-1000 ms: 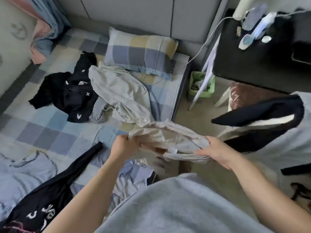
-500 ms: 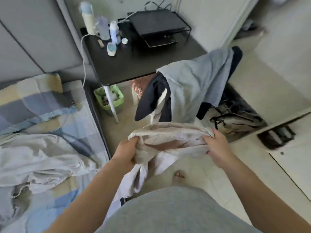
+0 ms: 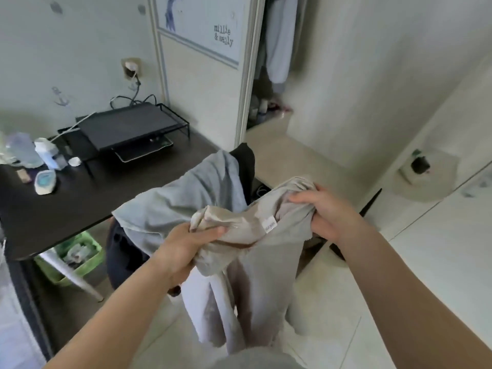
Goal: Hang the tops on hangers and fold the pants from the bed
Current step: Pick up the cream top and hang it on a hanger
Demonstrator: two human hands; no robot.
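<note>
Step in hand: sorting out one beige garment point(image 3: 255, 257) in mid-air, finding its top edge. L hand point(image 3: 186, 246) is gripping a bunched wad of the cloth, fingers point(image 3: 211, 232) curling tight round it. R hand point(image 3: 330, 214) is clutching the other end of the same edge, fingers point(image 3: 300, 198) curling into the folds. White label point(image 3: 269, 227) is showing btwn the two sets of fingers, nearer the R ones. Rest of the cloth is hanging straight down below the fingers in long panels. Prob pants, not certain. No hanger in view.

Next move, as I judge it: spreading the edge flat btwn both grips to tell top from pants, then needing either a hanger or a flat surface for folding.

Containers:
- green bin point(image 3: 94, 255) sitting well below and left of L fingers, under the black desk point(image 3: 80, 209); holding crumpled wrappers, too blurred to name
- open wardrobe point(image 3: 250, 75) standing far beyond R fingers; pale garment point(image 3: 278, 49) hanging inside, small items low down, unclear

Grey top point(image 3: 186, 193) is draping over a chair just behind the L fingers
</note>
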